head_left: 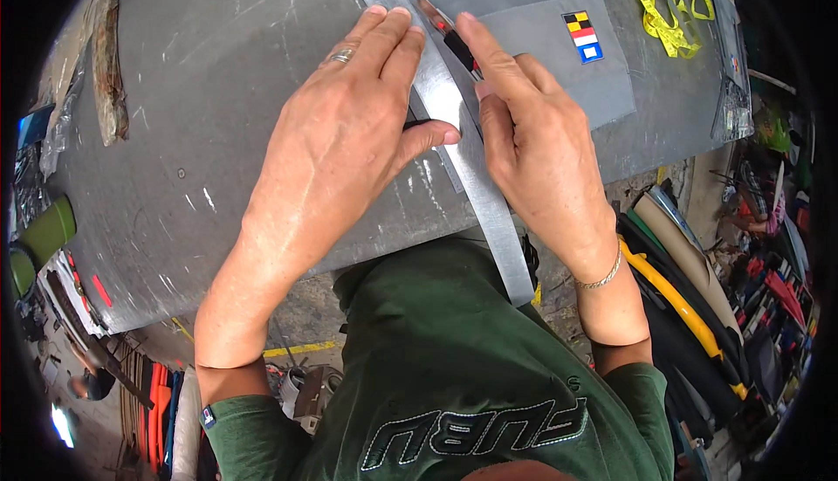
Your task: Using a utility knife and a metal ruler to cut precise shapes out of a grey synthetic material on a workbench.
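A long steel ruler lies slantwise across grey sheet material on the dark worktable, its near end jutting past the table edge toward my shirt. My left hand presses down on the ruler with fingers flat and the thumb stretched out over its near part. My right hand grips a red and black utility knife. The index finger runs along the knife, and its blade end points away from me beside the ruler's right edge. A small patch of coloured flag squares sits on the grey sheet.
A yellow tape measure lies loosely coiled at the table's far right. At the far left is a worn wooden strip. Rolls of material stand right of the table, and a green roll is at its left edge.
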